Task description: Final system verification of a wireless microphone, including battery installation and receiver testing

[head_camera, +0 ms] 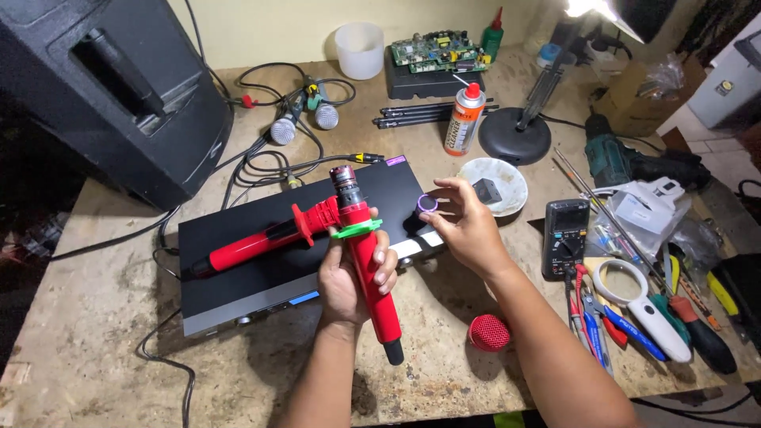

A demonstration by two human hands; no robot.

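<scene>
Gripping a red wireless microphone body [372, 273] upright over the front edge of a flat black receiver unit [261, 261], the left hand [353, 281] is wrapped closed around its smooth plastic barrel, just below a green ring [357, 230] and the exposed metal capsule [345, 181], which has no grille on it. The right hand [468, 226] pinches a small purple-rimmed round part [427, 204] between thumb and fingertips, close beside the capsule. A second red microphone body [261, 238] lies across the receiver's matte top. The red mesh grille [489, 333] sits loose near the workbench's front edge, where I judge a nudge from the right forearm could roll it off. The small round part also looks easy to drop, being held only at its rim. Further out, a white dish [507, 178] holding a dark cube, a spray can [465, 119], a black multimeter [565, 234] and a magnifying glass [634, 297] stand on the rough, stained tabletop [95, 333].
</scene>
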